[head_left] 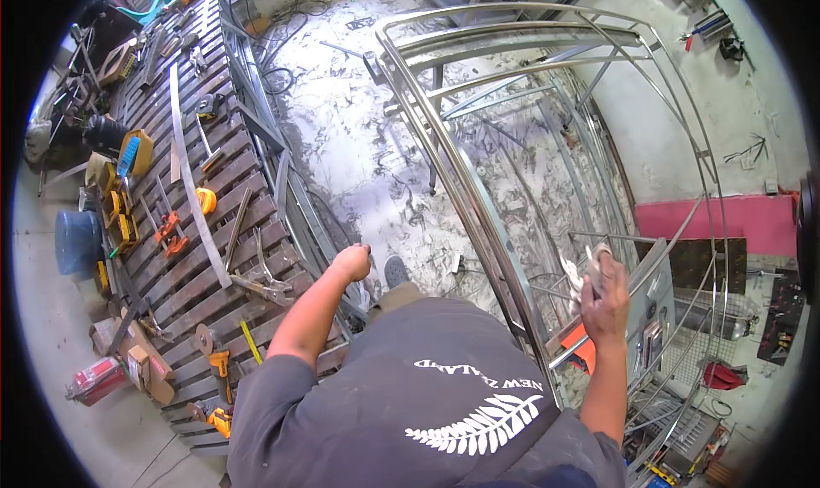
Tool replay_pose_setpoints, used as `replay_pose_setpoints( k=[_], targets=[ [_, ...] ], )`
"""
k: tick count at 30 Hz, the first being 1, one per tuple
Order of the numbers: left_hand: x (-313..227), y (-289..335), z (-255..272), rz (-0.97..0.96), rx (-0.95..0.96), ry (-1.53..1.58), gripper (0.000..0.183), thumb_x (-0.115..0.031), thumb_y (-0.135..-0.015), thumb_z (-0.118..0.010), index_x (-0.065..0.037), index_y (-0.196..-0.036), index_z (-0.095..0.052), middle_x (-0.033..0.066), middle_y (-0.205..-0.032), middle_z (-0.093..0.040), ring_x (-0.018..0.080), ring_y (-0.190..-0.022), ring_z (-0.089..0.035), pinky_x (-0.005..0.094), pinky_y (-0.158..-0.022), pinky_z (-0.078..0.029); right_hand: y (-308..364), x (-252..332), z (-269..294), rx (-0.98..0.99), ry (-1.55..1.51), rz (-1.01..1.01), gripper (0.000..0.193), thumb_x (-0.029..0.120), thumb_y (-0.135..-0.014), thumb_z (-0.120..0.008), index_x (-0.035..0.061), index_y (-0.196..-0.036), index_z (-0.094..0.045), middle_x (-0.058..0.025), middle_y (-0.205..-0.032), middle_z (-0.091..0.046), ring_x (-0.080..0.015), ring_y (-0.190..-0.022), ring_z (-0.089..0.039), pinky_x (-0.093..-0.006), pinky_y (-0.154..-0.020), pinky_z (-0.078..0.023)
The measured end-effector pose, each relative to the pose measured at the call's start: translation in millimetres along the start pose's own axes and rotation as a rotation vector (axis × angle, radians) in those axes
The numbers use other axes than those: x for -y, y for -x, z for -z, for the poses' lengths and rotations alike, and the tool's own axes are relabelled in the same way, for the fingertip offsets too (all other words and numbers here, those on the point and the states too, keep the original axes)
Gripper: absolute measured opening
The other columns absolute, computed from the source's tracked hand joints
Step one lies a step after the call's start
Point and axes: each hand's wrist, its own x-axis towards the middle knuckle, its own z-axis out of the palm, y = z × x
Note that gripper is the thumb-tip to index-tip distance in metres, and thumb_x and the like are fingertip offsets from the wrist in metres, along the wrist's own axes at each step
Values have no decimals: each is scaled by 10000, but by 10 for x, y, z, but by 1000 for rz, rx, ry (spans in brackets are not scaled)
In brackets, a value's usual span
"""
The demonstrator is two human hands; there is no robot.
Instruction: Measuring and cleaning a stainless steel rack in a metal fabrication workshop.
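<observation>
My left hand [352,263] is closed in a loose fist beside the slatted metal workbench, and nothing sticks out of it. On the other side of my body, my right hand [606,287] is raised with its fingers bent around a crumpled white cloth [571,276], part of which hangs beside the fingers. This hand is at the near end of a large welded frame of shiny metal tubes [461,167], among its bars. Just below it lies an orange item [580,349], partly hidden by the tubes.
On the slatted workbench [192,287] lie an angle grinder [215,360], orange clamps [171,234], a tape measure [207,106], a hammer [209,152], locking pliers [260,290] and a long metal strip [190,159]. Cables [282,69] trail over the stained floor [342,159]. A red-pink panel [717,225] stands along the right wall.
</observation>
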Motion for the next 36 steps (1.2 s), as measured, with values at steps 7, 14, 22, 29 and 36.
replay_pose_setpoints(
  k=[7, 14, 22, 29, 36],
  targets=[
    [75, 259, 466, -119, 2, 233, 394, -204, -916, -658, -4, -1256, -660, 242, -1249, -673, 392, -1201, -638, 461, -1038, -506, -823, 6, -886, 281, -62, -39, 707, 33, -892, -683, 185, -1540, -444, -241, -1322, -549, -495, -1017, -623, -534, -884, -534],
    [538, -83, 1711, -61, -151, 199, 379, -202, -925, -680, 7, -1241, -661, 226, -1215, -685, 395, -1179, -643, 449, -1027, -512, -1875, 177, -1497, 493, -89, -79, 672, 79, -911, -670, 218, -1535, -464, -209, -1220, -565, -452, -1054, -628, -511, -914, -527],
    [1173, -592, 2700, 93, -152, 211, 373, -186, -901, -700, 24, -1209, -683, 259, -1191, -703, 405, -1166, -660, 447, -1008, -521, -3164, 135, -2414, 368, -161, -162, 668, 64, -894, -609, 256, -1521, -485, -219, -1251, -565, -449, -989, -662, -523, -876, -556],
    [1625, -866, 3548, 122, 108, 260, 425, -275, -901, -674, 45, -1180, -687, 279, -1150, -712, 424, -1129, -675, 462, -981, -527, -4111, 450, -2495, 372, -224, -167, 655, 58, -895, -615, 203, -1523, -491, -231, -1254, -567, -416, -1067, -660, -483, -932, -554],
    [2165, -2100, 4356, -120, 224, 78, 410, -264, -918, -660, 29, -1204, -684, 284, -1180, -706, 425, -1140, -670, 468, -985, -528, -4848, 629, -2370, 492, -153, -473, 646, 57, -904, -602, 186, -1529, -498, -203, -1240, -591, -383, -1049, -680, -474, -933, -562]
  ],
)
